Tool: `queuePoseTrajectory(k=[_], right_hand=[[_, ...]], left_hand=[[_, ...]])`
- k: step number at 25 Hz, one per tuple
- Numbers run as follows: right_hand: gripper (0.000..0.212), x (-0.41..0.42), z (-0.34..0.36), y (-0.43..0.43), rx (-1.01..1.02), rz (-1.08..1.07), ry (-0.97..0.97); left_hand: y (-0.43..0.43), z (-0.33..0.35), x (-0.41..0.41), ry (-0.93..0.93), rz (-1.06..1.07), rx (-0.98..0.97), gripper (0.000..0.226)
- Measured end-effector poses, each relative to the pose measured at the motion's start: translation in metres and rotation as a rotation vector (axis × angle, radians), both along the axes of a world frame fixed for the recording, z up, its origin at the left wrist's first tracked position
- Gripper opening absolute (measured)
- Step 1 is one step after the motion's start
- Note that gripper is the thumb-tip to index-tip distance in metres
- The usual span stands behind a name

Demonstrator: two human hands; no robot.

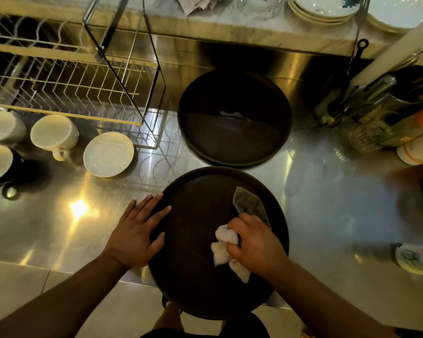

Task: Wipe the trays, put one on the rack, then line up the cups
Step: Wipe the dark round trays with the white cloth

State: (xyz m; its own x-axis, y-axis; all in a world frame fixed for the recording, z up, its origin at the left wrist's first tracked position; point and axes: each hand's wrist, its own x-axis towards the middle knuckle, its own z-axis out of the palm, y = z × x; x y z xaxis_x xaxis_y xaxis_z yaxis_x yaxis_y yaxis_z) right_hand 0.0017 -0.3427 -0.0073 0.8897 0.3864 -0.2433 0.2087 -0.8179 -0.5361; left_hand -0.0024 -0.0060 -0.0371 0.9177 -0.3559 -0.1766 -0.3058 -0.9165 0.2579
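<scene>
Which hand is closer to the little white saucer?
Left. The left hand rests on the near tray's left rim, just below the saucer. The right hand is farther right, clutching a cloth.

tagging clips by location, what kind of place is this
Probably a café or restaurant service kitchen. The worktop is a stainless steel counter holding two round serving trays, a wire dish rack with cups beside it, and stacked plates on the shelf behind.

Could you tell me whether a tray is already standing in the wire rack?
No, the wire rack holds no tray; both round trays, near and far, lie flat on the steel counter.
</scene>
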Motion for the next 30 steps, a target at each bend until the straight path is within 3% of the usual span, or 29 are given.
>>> queuePoseTrajectory(k=[6,12,18,21,25,30], right_hand=[[0.022,0.014,0.026,0.003,0.3,-0.333,0.111],[0.017,0.057,0.067,0.01,0.361,-0.597,0.008],[0.012,0.137,0.089,-0.014,0.44,-0.66,-0.197],[0.013,0.184,0.079,-0.03,0.428,-0.659,-0.245],[0.009,0.241,0.052,-0.047,0.396,-0.693,-0.254],[0.017,0.297,0.027,-0.028,0.537,-0.753,-0.252]], left_hand=[[-0.023,0.028,0.021,-0.001,0.04,0.168,0.072],[-0.054,0.041,0.109,-0.098,0.083,-0.026,0.082],[-0.09,0.032,0.219,-0.138,0.16,-0.101,0.098],[-0.092,0.015,0.256,-0.051,0.232,-0.065,0.111],[-0.091,-0.006,0.274,0.002,0.251,-0.005,0.126],[-0.093,-0.015,0.275,-0.019,0.273,0.007,0.128]])
